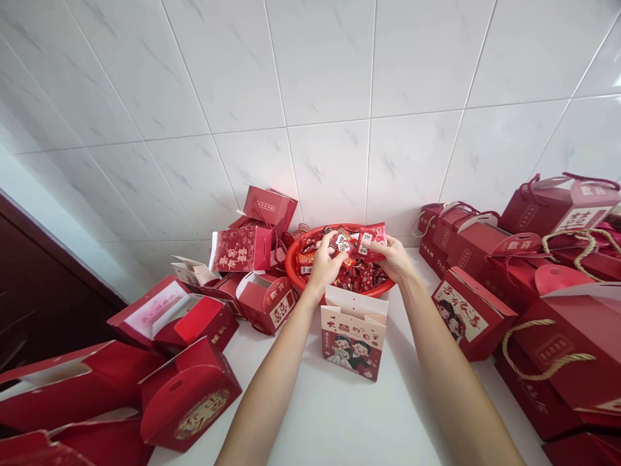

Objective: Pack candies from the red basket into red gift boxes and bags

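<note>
Both of my hands are above a red plastic basin (292, 266) heaped with small red-wrapped candies (356, 279). My left hand (328, 260) is closed on a candy packet (343, 243) with a white heart-shaped label. In my right hand (392, 257) is a red candy packet (372, 234) with a white label, pinched between thumb and fingers. In front of the basin, between my forearms, a small gift box (352, 346) stands upright with its top open. Its front carries a printed cartoon couple and Chinese characters. The inside of this box is mostly hidden.
Several open red gift boxes (194, 395) crowd the left side, with more stacked beside the basin (242, 249). On the right stand several red boxes with rope handles (553, 349). A white tiled wall (330, 168) rises behind the white table (339, 421).
</note>
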Available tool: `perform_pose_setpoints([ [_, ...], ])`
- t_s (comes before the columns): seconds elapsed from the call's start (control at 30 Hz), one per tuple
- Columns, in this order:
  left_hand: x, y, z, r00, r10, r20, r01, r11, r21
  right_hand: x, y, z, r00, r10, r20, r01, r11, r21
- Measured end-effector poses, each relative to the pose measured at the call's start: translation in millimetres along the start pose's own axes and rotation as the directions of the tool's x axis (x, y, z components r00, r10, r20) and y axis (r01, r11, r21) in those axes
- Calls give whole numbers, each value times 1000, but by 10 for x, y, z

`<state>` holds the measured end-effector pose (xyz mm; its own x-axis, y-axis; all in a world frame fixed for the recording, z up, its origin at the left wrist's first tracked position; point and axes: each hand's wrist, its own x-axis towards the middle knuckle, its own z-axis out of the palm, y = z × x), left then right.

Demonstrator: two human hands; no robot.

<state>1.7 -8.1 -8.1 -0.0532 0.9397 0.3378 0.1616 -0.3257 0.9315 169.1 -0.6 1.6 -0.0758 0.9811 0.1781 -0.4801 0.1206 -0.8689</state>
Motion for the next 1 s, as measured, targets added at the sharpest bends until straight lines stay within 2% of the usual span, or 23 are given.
perform_pose_setpoints([
  [0.27, 0, 9, -1, 999, 32, -1, -32, 999, -1, 2, 16, -22, 999, 5, 54, -4, 1000, -19],
  [0.47, -24, 79, 20, 999, -4, -40, -1, 992, -128, -6, 5, -7, 999, 12, 40, -12, 1000, -8],
  [0.57, -33, 115, 30, 1000, -13, -23, 11, 996, -93, -5, 1, -5, 999, 11, 35, -11, 1000, -6],
  [0.73, -48, 139, 23, 998, 56, -8, -57, 998, -14, 1, 10, -19, 998, 16, 63, -15, 1000, -17],
  [0.83, -44, 128, 24, 998, 51, 21, -52, 998, 23, -4, 10, -16, 997, 12, 75, -10, 1000, -16],
  [0.9, -37, 116, 32, 998, 19, 56, -19, 1000, 4, -1, 9, -15, 999, -18, 46, 18, 1000, 1],
  [1.0, -31, 99, 46, 990, -37, 138, 31, 999, 44, 26, 11, -29, 994, -82, -78, 88, 994, 70],
])
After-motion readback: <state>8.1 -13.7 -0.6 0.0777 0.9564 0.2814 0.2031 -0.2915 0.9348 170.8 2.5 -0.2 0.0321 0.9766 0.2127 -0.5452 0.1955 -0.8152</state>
